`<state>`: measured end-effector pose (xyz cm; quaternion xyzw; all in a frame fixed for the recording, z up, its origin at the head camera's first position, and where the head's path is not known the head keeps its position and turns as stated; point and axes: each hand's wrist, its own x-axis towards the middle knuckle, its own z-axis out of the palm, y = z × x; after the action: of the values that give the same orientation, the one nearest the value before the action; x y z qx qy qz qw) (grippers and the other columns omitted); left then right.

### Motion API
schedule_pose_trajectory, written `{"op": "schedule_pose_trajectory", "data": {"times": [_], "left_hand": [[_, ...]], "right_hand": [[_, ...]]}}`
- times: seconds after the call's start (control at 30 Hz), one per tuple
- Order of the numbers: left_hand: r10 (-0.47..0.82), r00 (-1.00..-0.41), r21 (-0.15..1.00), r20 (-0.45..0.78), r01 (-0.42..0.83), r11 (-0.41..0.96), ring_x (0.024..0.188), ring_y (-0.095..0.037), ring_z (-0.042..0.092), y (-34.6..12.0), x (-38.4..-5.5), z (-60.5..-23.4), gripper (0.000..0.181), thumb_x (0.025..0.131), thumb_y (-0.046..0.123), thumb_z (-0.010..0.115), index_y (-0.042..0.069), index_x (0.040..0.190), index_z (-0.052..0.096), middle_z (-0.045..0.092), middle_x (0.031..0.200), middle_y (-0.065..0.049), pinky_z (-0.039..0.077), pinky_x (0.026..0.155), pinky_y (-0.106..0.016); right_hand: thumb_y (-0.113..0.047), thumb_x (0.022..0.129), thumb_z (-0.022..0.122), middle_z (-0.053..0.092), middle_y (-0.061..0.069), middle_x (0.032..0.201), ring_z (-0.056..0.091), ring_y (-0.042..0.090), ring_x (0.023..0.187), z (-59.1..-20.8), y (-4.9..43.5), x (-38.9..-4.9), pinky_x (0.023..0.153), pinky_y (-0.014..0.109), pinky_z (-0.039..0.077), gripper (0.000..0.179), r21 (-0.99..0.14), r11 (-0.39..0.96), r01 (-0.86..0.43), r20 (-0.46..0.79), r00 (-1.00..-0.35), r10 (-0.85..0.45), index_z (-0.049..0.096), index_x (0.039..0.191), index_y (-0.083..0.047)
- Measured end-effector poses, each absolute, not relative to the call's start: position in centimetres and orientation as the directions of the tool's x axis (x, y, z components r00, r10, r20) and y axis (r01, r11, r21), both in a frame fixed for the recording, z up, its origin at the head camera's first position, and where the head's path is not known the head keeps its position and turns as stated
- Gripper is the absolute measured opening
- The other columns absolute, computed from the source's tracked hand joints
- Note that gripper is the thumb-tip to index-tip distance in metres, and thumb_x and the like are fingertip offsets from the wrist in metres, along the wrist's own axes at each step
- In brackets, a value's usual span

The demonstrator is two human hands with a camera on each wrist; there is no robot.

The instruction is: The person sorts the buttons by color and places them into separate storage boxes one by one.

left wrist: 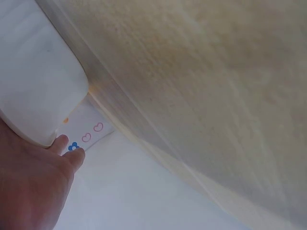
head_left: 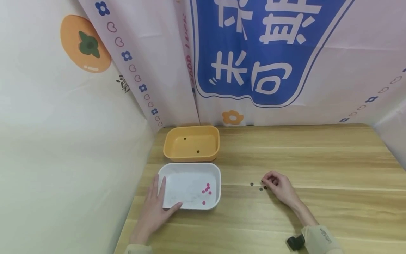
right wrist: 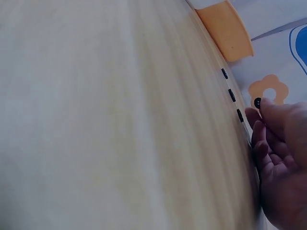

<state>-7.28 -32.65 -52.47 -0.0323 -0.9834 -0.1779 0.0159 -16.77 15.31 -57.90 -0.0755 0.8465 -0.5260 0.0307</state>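
Right wrist view — a dark button (right wrist: 257, 103), pinched!
The right hand (head_left: 280, 188) held it between fingers near three more buttons (head_left: 252, 184) on the tabletop (head_left: 253, 225), suiting something so small — while the left hand (head_left: 153, 208), fingers outstretched, touched the white tray (head_left: 190, 164), probably steadying it.

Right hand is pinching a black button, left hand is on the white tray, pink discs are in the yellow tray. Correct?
One error: the pink discs are in the white tray, not the yellow tray, as the head view shows. Right hand pinching a black button and left hand on the white tray stand.
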Motion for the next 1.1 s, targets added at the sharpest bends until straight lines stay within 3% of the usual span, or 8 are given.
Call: {"op": "schedule_pose_trajectory", "data": {"times": [0.27,0.57,0.9,1.1], "left_hand": [[0.054,-0.998,0.346,0.014,0.056,0.937,0.170,-0.052,0.012,-32.59,-7.35,-52.48,0.118,0.094,0.067,0.076,0.010,0.177,0.015,-0.004,0.186,-0.021,0.018,0.138,-0.071],[0.046,-0.999,0.344,-0.012,0.039,0.938,0.170,-0.052,0.010,-32.66,-7.51,-52.40,0.117,0.095,0.068,0.075,0.010,0.177,0.015,-0.006,0.186,-0.021,0.017,0.139,-0.069],[0.059,-0.998,0.354,0.012,0.059,0.933,0.170,-0.053,0.011,-32.60,-7.50,-51.98,0.115,0.095,0.069,0.073,0.009,0.177,0.018,-0.003,0.186,-0.023,0.019,0.137,-0.072],[0.047,-0.999,0.354,-0.022,0.036,0.934,0.171,-0.051,0.007,-32.71,-7.61,-52.40,0.116,0.095,0.069,0.073,0.011,0.178,0.015,-0.009,0.186,-0.019,0.015,0.139,-0.070]], "right_hand": [[-0.004,0.104,0.072,0.081,0.021,0.109,0.067,0.002,0.081,-57.51,15.28,-16.80,0.069,0.018,0.059,0.019,-0.918,0.392,-0.055,0.001,-0.991,-0.136,0.078,0.121,0.002],[-0.001,0.103,0.072,0.079,0.023,0.106,0.064,0.000,0.078,-57.22,15.10,-16.91,0.066,0.018,0.058,0.013,-0.922,0.387,-0.029,-0.015,-0.994,-0.112,0.077,0.113,0.006],[0.006,0.107,0.059,0.078,0.021,0.111,0.065,-0.006,0.097,-57.37,15.13,-16.91,0.086,0.012,0.058,0.016,-0.904,0.420,-0.085,0.012,-0.985,-0.173,0.075,0.109,0.005],[0.005,0.112,0.051,0.069,0.017,0.088,0.059,0.003,0.075,-57.09,15.12,-17.13,0.064,0.018,0.054,0.017,-0.944,0.324,-0.056,0.004,-0.987,-0.160,0.066,0.112,0.012]]}}
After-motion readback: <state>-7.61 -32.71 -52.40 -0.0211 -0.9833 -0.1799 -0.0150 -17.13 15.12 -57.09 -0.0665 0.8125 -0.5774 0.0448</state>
